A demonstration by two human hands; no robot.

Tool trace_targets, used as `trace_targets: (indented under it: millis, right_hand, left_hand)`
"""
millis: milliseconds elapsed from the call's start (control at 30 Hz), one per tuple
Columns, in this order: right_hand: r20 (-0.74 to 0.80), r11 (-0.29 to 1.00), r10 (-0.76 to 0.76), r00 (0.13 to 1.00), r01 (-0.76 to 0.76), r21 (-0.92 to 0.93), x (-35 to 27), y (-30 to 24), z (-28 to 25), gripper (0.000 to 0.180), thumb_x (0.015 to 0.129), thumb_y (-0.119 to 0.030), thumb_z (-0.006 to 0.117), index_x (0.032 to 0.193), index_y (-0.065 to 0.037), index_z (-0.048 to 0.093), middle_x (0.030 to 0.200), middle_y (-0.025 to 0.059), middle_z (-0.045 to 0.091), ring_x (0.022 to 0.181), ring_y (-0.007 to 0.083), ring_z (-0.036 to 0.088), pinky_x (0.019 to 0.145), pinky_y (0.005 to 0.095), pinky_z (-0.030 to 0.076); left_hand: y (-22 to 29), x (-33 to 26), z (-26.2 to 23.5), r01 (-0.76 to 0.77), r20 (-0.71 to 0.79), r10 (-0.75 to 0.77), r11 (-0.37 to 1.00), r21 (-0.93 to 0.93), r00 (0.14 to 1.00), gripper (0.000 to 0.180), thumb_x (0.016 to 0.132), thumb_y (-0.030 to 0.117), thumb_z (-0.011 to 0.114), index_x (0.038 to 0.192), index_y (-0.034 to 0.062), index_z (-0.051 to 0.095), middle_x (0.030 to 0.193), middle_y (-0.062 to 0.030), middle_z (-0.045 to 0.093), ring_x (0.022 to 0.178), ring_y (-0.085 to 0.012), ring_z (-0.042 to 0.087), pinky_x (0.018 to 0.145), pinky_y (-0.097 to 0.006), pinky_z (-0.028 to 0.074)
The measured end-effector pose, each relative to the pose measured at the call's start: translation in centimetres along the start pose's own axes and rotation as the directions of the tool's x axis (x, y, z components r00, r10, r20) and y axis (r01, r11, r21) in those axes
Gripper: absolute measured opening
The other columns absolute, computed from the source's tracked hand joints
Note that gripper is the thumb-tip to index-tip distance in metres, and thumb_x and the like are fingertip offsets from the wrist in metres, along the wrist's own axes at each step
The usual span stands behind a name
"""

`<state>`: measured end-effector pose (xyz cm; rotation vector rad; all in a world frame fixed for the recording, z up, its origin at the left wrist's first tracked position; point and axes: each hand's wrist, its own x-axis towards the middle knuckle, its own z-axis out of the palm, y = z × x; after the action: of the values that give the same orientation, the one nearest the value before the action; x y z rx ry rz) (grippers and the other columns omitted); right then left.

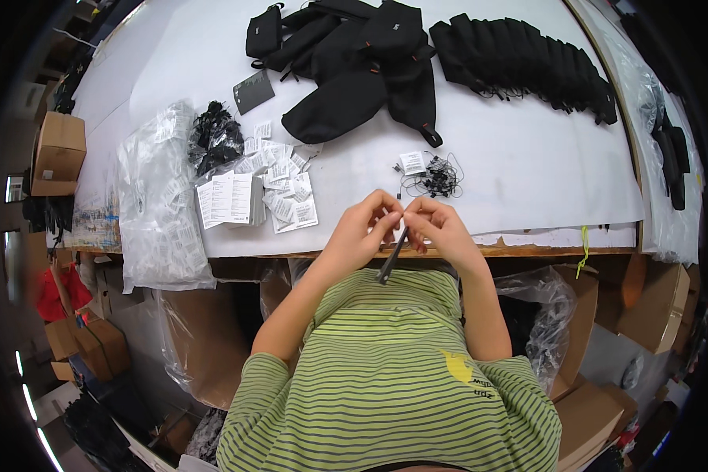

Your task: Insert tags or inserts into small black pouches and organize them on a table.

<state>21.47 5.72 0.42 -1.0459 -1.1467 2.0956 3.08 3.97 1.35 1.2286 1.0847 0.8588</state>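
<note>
The strip (393,257) was pinched at its upper end by the left hand (367,228) and right hand (440,230), its long axis slanted down-left toward the shirt (370,354), neither hand clearly nearer

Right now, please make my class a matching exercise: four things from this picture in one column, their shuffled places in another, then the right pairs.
1. Narrow dark strip
2. Large clear plastic bag
3. Tangle of thin black cords
4. Overlapping row of black fabric pouches

A. Beside one small white packet
B. Far right of the white-covered table
C. At the person's fingers
D. Over the table's front edge, left

Pairs: 1-C, 2-D, 3-A, 4-B
</note>
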Motion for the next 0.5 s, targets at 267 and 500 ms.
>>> trace_targets:
  millis: [267,500]
  right_hand:
    - [-0.303,0.988,-0.151,0.941,0.13,-0.088,-3.2,-0.5,-3.5,0.015,0.09,-0.017,0.06,0.087,-0.002,0.061,0.059,0.0017,0.057,0.049,0.0059,0.052,0.044,0.0184,0.037]
    - [-0.468,0.988,-0.133,0.874,0.08,-0.133,-5.0,-0.6,-2.9,0.012,0.086,-0.014,0.066,0.086,-0.002,0.066,0.05,-0.005,0.048,0.043,-0.0002,0.036,0.041,0.0189,0.022]
  left_hand:
    - [-2.9,14.8,1.1,-0.395,0.013,0.614,0.491,0.776,0.789,0.02,0.076,0.009,0.064,0.095,0.0111,0.064,0.073,-0.0051,0.05,0.072,-0.0197,0.052,0.065,-0.033,0.041]
    - [-2.5,11.1,0.6,-0.403,-0.097,0.763,0.44,0.803,0.639,0.016,0.065,0.008,0.071,0.08,0.0141,0.069,0.067,-0.0005,0.042,0.068,-0.0187,0.044,0.067,-0.032,0.035]
